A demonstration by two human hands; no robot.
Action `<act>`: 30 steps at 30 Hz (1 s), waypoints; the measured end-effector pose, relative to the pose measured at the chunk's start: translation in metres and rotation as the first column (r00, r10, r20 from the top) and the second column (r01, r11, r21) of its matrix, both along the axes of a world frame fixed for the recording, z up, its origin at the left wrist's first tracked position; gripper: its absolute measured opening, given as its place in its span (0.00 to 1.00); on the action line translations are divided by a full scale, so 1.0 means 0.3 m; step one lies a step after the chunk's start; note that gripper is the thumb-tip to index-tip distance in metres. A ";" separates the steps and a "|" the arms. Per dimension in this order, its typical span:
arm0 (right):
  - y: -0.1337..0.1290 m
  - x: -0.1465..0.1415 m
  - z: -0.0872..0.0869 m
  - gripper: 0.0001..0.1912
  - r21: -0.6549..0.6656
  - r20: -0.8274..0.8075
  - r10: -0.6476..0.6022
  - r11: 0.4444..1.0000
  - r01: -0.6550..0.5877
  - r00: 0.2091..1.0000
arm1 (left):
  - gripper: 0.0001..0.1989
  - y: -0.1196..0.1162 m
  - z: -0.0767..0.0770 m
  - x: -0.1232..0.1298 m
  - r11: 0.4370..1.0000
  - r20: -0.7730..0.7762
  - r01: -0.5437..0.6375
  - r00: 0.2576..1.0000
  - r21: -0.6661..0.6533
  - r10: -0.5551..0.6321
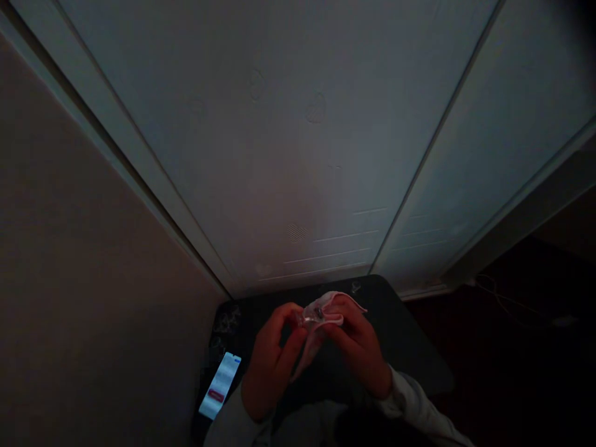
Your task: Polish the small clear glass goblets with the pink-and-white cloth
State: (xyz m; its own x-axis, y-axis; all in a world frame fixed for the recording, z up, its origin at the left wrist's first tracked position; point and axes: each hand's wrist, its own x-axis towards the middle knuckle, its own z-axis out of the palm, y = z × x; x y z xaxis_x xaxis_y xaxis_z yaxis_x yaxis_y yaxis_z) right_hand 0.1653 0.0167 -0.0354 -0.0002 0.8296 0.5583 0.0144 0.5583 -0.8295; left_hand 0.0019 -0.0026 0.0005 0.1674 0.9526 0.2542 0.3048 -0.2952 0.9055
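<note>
My left hand (269,355) pinches a small clear, shiny object (306,320), which looks like glass or plastic; its exact kind is too dark to make out. A pale pink cloth (334,299) with a darker edge is gripped in my right hand (361,347), folded between thumb and fingers. The cloth touches the clear object, and part of it hangs down between the two hands. Both hands are held close together above a dark table (410,347).
A lit phone (220,386) lies on the table's left side. Several clear objects (227,321) sit at the back left corner, and one small clear piece (356,287) near the back edge. White panels (298,155) rise behind. A pale cable (507,301) runs at right.
</note>
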 end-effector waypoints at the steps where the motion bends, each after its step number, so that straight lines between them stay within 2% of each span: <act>1: 0.002 0.002 0.000 0.04 -0.011 -0.019 -0.006 1.000 0.005 1.000 | 0.10 -0.002 0.004 0.003 1.000 -0.015 -0.002 1.000 0.003 0.002; 8: 0.008 0.005 -0.002 0.02 -0.098 -0.090 0.007 0.995 -0.016 0.996 | 0.16 -0.007 0.023 -0.005 0.998 -0.134 0.010 0.991 0.066 -0.001; 11: 0.007 0.006 -0.006 0.02 -0.101 -0.104 0.027 0.994 -0.038 0.994 | 0.18 -0.002 0.032 -0.016 0.999 -0.178 0.021 0.984 0.039 -0.014; 14: 0.008 0.010 -0.004 0.02 -0.113 -0.096 0.060 0.991 -0.071 0.994 | 0.15 0.005 0.050 -0.021 0.999 -0.192 0.037 0.980 -0.026 -0.041; 18: 0.010 0.008 0.009 0.01 -0.145 -0.041 0.106 0.983 -0.111 0.993 | 0.09 0.015 0.066 -0.024 0.995 -0.155 0.036 0.987 -0.091 -0.050; 21: 0.007 -0.001 0.014 0.02 -0.156 -0.040 0.112 0.981 -0.117 0.993 | 0.07 0.018 0.056 -0.033 0.993 -0.134 0.046 0.989 -0.109 -0.061; 25: -0.004 -0.017 0.013 0.04 -0.184 -0.045 0.109 0.976 -0.116 0.993 | 0.10 0.016 0.028 -0.046 0.985 -0.050 0.077 0.995 -0.157 -0.086; 30: -0.017 -0.040 0.016 0.04 -0.191 -0.056 0.049 0.980 -0.059 0.997 | 0.16 0.015 0.008 -0.040 0.946 0.152 0.157 0.981 -0.285 -0.117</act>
